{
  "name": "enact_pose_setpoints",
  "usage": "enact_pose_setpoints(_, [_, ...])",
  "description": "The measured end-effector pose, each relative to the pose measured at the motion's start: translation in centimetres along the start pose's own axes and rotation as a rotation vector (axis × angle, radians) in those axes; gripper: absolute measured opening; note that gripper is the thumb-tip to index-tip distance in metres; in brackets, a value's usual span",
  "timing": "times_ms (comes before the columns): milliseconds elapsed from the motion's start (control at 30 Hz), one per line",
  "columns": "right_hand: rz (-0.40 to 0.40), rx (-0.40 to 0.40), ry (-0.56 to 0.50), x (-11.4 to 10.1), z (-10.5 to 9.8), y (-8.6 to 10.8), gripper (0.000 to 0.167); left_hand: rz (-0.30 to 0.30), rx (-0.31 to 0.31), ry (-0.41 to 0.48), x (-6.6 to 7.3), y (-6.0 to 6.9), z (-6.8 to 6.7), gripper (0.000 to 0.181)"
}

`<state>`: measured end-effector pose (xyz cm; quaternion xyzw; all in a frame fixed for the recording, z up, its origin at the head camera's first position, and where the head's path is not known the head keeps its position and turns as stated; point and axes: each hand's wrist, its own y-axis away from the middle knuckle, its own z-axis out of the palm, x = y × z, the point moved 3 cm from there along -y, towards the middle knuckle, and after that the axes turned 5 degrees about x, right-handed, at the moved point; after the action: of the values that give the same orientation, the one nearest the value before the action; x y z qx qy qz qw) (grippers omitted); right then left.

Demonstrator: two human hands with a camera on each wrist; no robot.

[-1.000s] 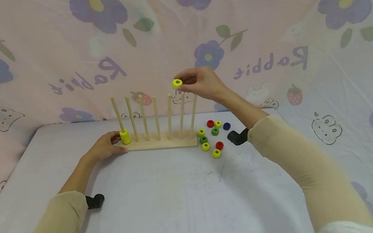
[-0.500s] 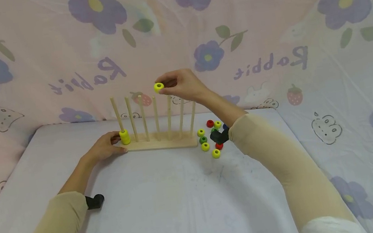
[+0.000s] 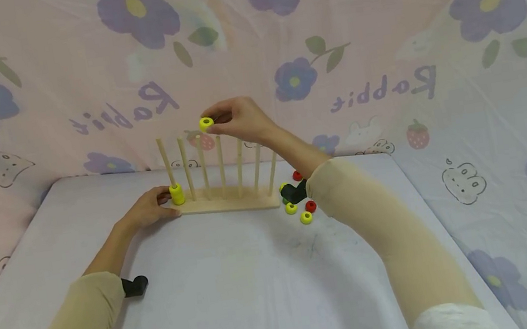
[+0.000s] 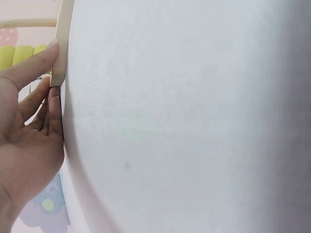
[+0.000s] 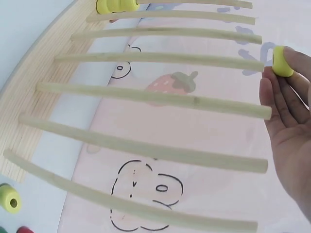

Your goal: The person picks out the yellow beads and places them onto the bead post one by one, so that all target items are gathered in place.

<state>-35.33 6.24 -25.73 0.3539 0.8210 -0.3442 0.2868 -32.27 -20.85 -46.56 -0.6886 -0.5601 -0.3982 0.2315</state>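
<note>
A yellow bead is pinched between the thumb and fingers of my right hand, up at the height of the peg tops. In the right wrist view the bead is apart from the nearest peg tips. My left hand grips the left end of the wooden peg rack, thumb on the front and fingers toward the back. The left wrist view shows that thumb on the base. Several yellow beads are stacked on the leftmost peg; the other upright pegs are bare.
Loose beads lie right of the rack, among them a yellow bead and a red bead. My right sleeve and black wrist mount hide some of them. A patterned cloth backdrop stands behind the white table.
My right hand has moved left with the yellow bead, from over the right pegs to near the third peg from the left. My left hand and the rack stay in place.
</note>
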Motion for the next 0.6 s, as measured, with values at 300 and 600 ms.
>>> enact_pose_setpoints(300, [-0.006,-0.034,-0.022,-0.3,1.7,-1.1,0.032,0.015,-0.002,-0.006,0.0,-0.1,0.0,0.083])
enact_pose_setpoints(600, [0.015,-0.072,-0.021,-1.4,3.3,-2.2,0.032,-0.012,0.001,-0.012,0.2,0.3,-0.2,0.085])
